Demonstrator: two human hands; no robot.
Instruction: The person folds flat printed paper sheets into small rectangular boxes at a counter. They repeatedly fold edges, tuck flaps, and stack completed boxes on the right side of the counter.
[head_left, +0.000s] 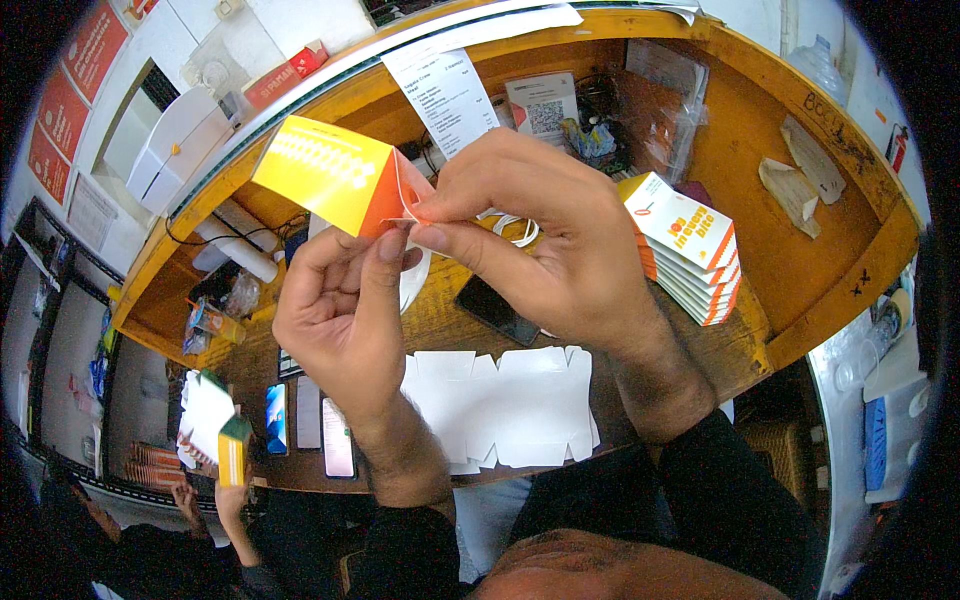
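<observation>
From where I stand, left to right: 8 o'clock, a co-worker's hand [232,497] at a white-and-yellow carton [232,450]. 10 o'clock, the yellow-and-orange carton [325,180], part folded, held up above the counter [450,332]. 9 o'clock, left hand [345,310]: grip closed, thumb and finger pinching the carton's near corner. 6 o'clock, flat white blanks [510,405] on the counter. Between 1 and 2, right hand [555,235]: grip closed too, fingertips nipping the same carton's orange side flap. Toward 3, a nested carton stack [690,245]. Step, my read: folding and locking a corner. Next move likely calls for the left steadying the wall while the right tucks the flap home, no crushing.
</observation>
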